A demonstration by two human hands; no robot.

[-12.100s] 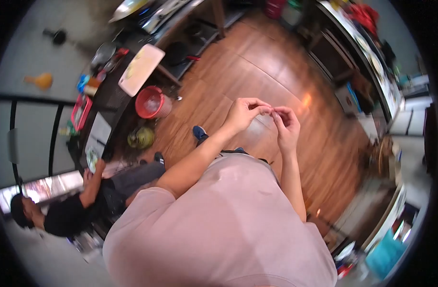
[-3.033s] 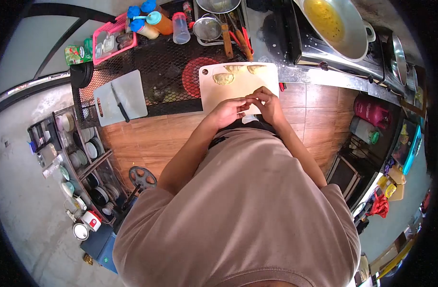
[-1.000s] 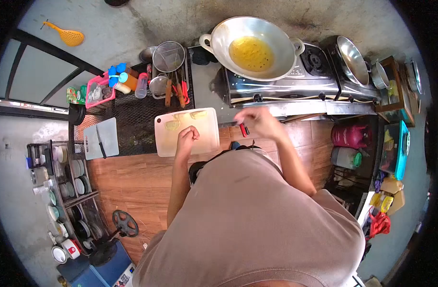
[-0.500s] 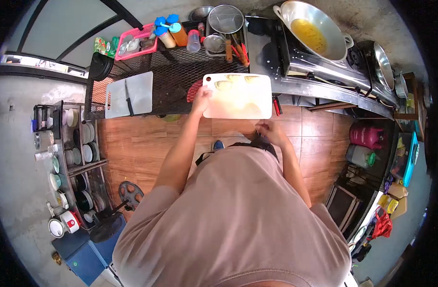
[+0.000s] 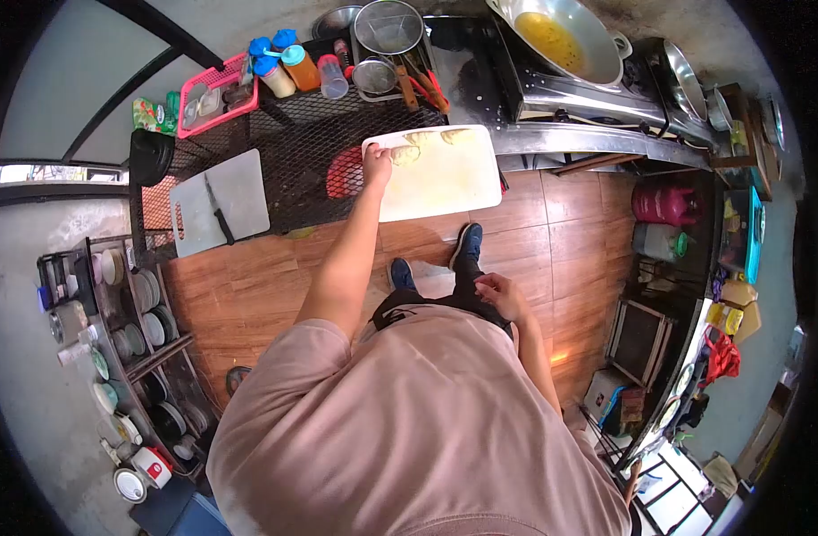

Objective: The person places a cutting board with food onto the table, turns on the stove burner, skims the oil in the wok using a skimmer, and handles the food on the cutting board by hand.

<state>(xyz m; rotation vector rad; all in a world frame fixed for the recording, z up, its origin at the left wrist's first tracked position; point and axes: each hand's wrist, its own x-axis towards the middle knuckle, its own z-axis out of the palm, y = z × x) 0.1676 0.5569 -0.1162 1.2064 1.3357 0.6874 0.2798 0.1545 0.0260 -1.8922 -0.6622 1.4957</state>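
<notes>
My left hand is closed on the left edge of a white cutting board, which it holds near the front edge of the mesh-topped table. Three pale folded pieces of what looks like dough lie along the board's far side. My right hand hangs low by my right hip, apart from the board. Its fingers are curled in and nothing shows in them. On the table to the left lies a second white cutting board with a black-handled knife across it.
A large pan with yellow oil sits on the stove at the back right. Squeeze bottles, a pink basket and a wire strainer stand along the back. A dish rack is at the left, a pink gas cylinder at the right.
My view has shifted, and the board shows slightly tilted in it. My right hand has dropped away from the board's front edge toward my hip. My left hand keeps its hold.
</notes>
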